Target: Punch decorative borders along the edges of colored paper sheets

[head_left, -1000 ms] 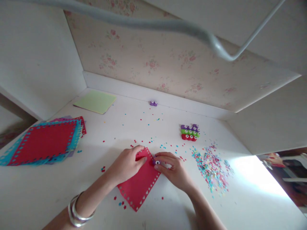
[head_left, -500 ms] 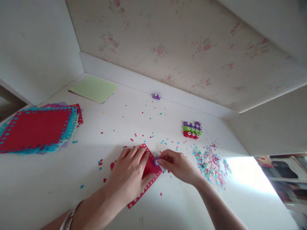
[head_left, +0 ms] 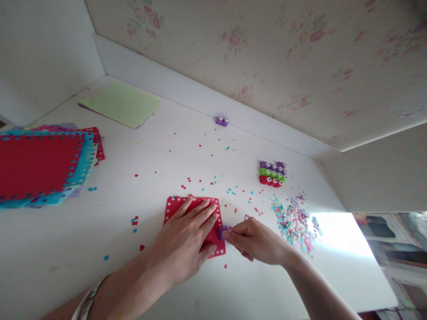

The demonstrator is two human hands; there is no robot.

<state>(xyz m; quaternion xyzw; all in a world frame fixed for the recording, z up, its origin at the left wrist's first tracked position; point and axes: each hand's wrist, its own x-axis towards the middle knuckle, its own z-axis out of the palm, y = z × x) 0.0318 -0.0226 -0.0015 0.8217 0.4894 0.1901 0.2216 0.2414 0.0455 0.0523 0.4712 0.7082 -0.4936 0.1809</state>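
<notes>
A red sheet of paper (head_left: 173, 205) lies on the white table, its borders punched with small star-like holes. My left hand (head_left: 190, 240) rests flat over it, fingers spread and pressing it down. At the sheet's right edge, my right hand (head_left: 255, 240) pinches a small purple paper punch (head_left: 221, 232) between thumb and fingers. The punch sits on that edge, between the punched holes above and below it. My left palm hides much of the paper's lower left part.
Punches in purple, green and red (head_left: 272, 173) stand grouped at right, near a heap of confetti (head_left: 295, 222). Two purple punches (head_left: 222, 120) sit by the wall. Punched sheets (head_left: 40, 164) are stacked at left, with pale green paper (head_left: 122, 104) behind. Loose confetti dots the table.
The red paper has turned, so its edges lie squarer to my view. My right hand and the punch have shifted slightly right and down. The camera view has moved a little too.
</notes>
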